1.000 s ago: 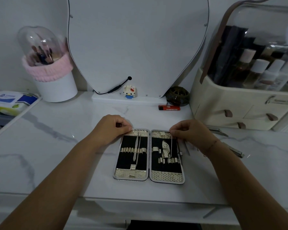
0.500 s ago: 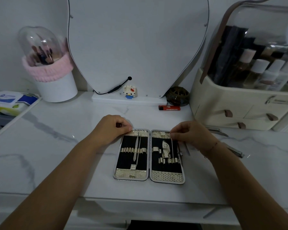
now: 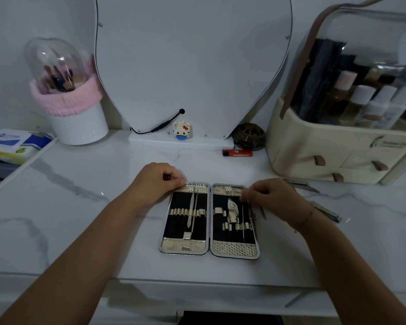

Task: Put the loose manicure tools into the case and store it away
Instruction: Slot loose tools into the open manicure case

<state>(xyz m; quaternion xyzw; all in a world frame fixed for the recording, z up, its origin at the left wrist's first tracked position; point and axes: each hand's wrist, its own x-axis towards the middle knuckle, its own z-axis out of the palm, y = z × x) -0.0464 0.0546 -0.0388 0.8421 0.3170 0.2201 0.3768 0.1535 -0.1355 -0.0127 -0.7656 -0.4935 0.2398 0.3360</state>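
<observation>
The manicure case (image 3: 209,248) lies open flat on the marble top, two gold-edged halves with black lining and elastic loops. Two slim tools (image 3: 192,211) sit in the left half and a clipper (image 3: 232,208) in the right half. My left hand (image 3: 155,180) has curled fingers resting on the case's top left corner. My right hand (image 3: 271,195) pinches the top of a thin metal tool (image 3: 245,221) that runs down through the right half's loops. Loose metal tools lie to the right: one (image 3: 300,184) behind my right hand, another (image 3: 326,212) beside my wrist.
A beige cosmetics organiser (image 3: 333,151) with small drawers stands at the right. Behind the case are a mirror base (image 3: 181,143), a red lighter (image 3: 237,152), a dark round dish (image 3: 250,136). A brush pot (image 3: 75,118) and wipes packs (image 3: 12,144) are at the left.
My right hand has slid slightly toward me along the right half, pushing the thin tool further down through the loops. My left hand has stayed on the case's corner.
</observation>
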